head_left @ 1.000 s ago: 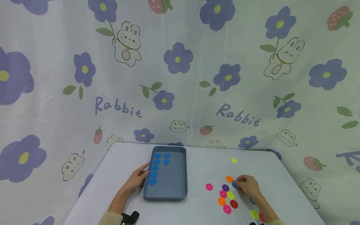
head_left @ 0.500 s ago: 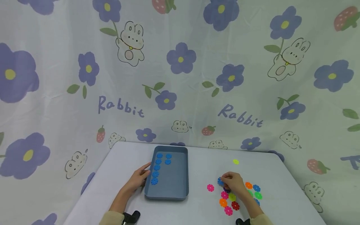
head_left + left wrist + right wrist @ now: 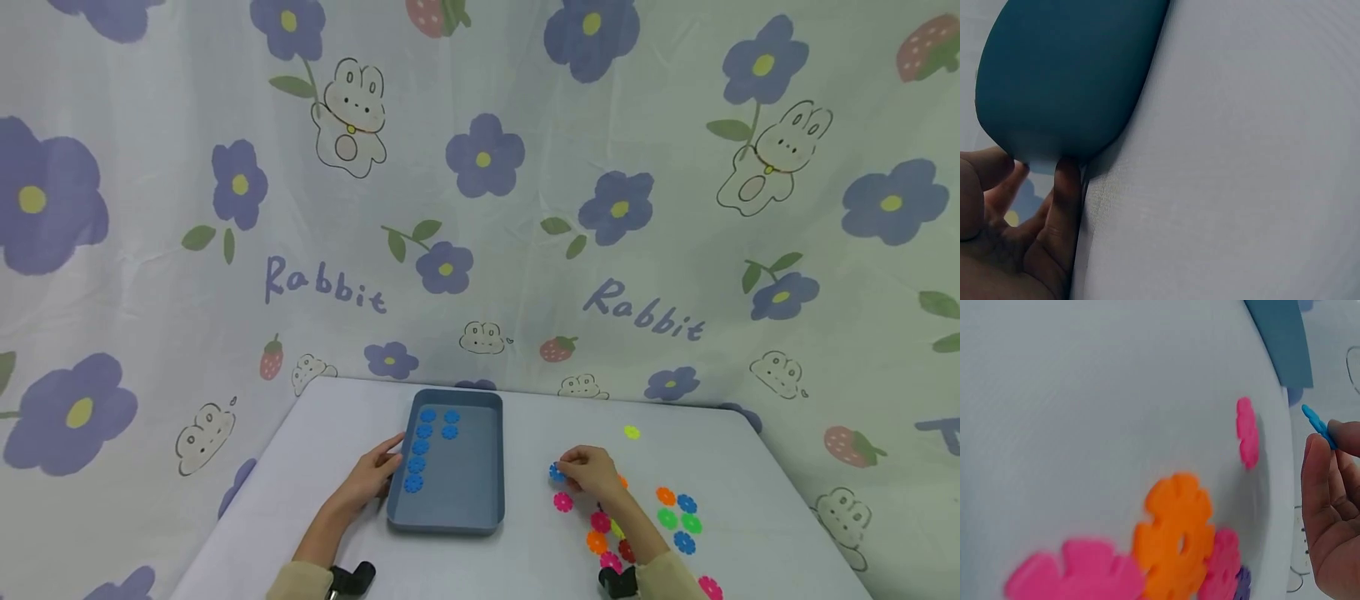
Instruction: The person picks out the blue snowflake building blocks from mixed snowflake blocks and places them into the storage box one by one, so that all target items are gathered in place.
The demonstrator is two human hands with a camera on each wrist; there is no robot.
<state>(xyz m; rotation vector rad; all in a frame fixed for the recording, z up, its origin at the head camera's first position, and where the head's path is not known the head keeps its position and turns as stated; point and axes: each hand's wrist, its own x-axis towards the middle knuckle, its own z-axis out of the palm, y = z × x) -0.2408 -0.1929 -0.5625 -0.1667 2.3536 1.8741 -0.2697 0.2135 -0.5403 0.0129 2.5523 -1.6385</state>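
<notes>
In the head view a grey-blue tray [image 3: 465,483] holds several blue flower-shaped discs [image 3: 420,447], arranged in a longer left column and a shorter one beside it. My left hand [image 3: 367,479] rests its fingertips against the tray's left side; the left wrist view shows them at the tray's outer wall [image 3: 1066,81]. Between thumb and fingertips, my right hand [image 3: 592,471] pinches one blue flower-shaped disc [image 3: 557,472], held right of the tray. The right wrist view shows this disc [image 3: 1318,426] tilted and raised off the table.
Loose flower-shaped discs lie on the white table right of the tray: a pink one [image 3: 563,502], an orange one [image 3: 597,542], a yellow one [image 3: 632,432] farther back, and a green one [image 3: 667,518] among others. My right forearm covers some. A patterned curtain [image 3: 480,250] hangs behind.
The right hand has lifted a blue disc from the scattered pieces and carried it left toward the tray. The left hand stays at the tray's side. The head view has shifted slightly.
</notes>
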